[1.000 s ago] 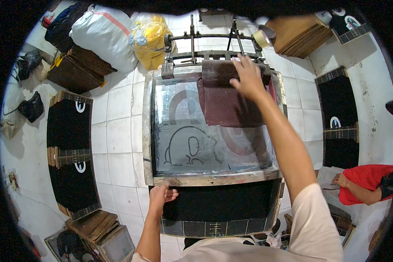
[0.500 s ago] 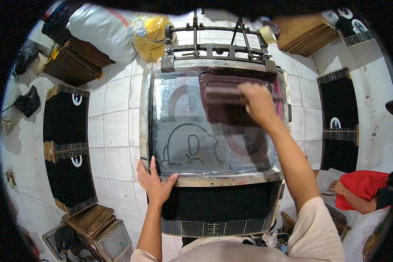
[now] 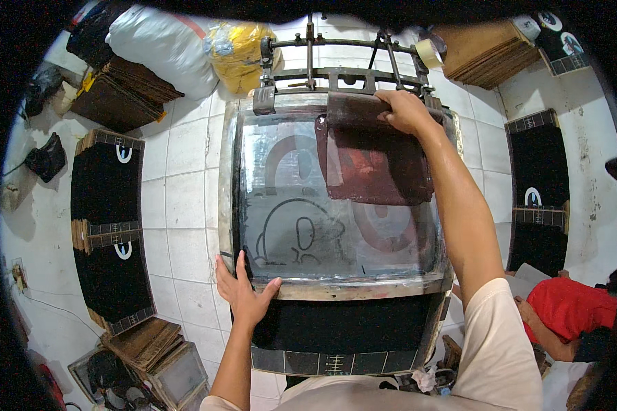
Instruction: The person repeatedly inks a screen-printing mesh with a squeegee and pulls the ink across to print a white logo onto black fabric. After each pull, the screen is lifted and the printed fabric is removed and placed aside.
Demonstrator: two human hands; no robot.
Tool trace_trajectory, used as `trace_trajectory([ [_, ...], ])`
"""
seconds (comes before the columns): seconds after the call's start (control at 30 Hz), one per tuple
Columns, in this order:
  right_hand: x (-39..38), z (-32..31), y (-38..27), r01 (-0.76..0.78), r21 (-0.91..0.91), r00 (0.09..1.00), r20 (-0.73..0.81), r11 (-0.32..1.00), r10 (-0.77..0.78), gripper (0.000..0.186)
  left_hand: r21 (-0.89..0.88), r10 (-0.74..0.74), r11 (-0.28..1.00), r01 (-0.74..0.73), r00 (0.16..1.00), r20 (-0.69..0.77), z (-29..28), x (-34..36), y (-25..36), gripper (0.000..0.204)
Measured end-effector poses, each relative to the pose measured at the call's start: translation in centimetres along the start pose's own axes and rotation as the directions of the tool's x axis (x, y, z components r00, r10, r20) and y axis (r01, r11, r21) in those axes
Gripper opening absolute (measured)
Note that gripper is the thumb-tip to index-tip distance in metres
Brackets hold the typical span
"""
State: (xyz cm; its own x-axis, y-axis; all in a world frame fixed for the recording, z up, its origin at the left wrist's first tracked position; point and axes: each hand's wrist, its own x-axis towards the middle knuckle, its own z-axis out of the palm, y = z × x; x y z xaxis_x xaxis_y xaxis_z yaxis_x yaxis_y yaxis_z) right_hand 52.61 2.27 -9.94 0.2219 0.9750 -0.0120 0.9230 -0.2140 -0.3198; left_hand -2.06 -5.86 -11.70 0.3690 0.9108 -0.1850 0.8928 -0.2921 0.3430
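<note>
A framed printing screen point(image 3: 305, 291) lies before me, its mesh carrying a rounded outline figure and ring shapes. Dark maroon ink point(image 3: 377, 171) covers a patch at the mesh's upper right, with a redder area in its middle. My right hand point(image 3: 408, 113) is closed on a squeegee point(image 3: 356, 106), which stands at the far edge of that ink near the frame's back bar. My left hand point(image 3: 247, 291) rests with fingers spread on the frame's near left corner. Below the screen's near edge, a black panel point(image 3: 343, 325) shows on the board underneath.
Metal hinge clamps point(image 3: 343, 75) hold the screen's far side, with a tape roll point(image 3: 428, 53) on the bar. Black printed panels point(image 3: 106, 185) line the left, others point(image 3: 538, 164) the right. Sacks point(image 3: 161, 51) stand far left. Another person in red point(image 3: 572, 305) is at the right.
My right hand and the squeegee have moved away from me to the screen's far edge, uncovering the maroon ink patch. My left hand stays on the corner. The person at right has shifted nearer.
</note>
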Motion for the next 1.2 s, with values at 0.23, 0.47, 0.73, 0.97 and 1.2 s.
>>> trace_trajectory([
  [0.23,-13.2,4.1,-9.0,-0.022,-0.142,0.946,-0.324,0.99,-0.025,0.035,0.014,-0.023,1.0,0.023,1.0,0.004,0.1,0.1,-0.1,0.105],
  [0.47,-3.2,1.3,-3.4,0.025,-0.19,0.954,-0.289,0.981,-0.08,0.024,-0.011,-0.032,0.999,0.032,0.999,0.003,0.0,0.1,0.2,0.103],
  [0.73,-16.1,2.9,-8.9,0.015,-0.059,0.966,-0.258,0.998,-0.03,0.027,0.009,-0.042,0.999,0.041,0.998,0.054,-0.2,0.1,0.1,0.103],
  [0.97,-4.0,0.0,-4.5,-0.023,-0.177,0.976,-0.219,0.984,-0.016,0.029,-0.005,-0.027,1.0,0.027,0.999,0.024,0.0,0.1,0.0,0.105],
  [1.2,-11.7,4.3,-5.7,0.003,-0.203,0.953,-0.295,0.979,-0.064,0.021,-0.261,0.048,0.963,-0.071,0.994,-0.096,0.4,-0.1,-1.6,0.114],
])
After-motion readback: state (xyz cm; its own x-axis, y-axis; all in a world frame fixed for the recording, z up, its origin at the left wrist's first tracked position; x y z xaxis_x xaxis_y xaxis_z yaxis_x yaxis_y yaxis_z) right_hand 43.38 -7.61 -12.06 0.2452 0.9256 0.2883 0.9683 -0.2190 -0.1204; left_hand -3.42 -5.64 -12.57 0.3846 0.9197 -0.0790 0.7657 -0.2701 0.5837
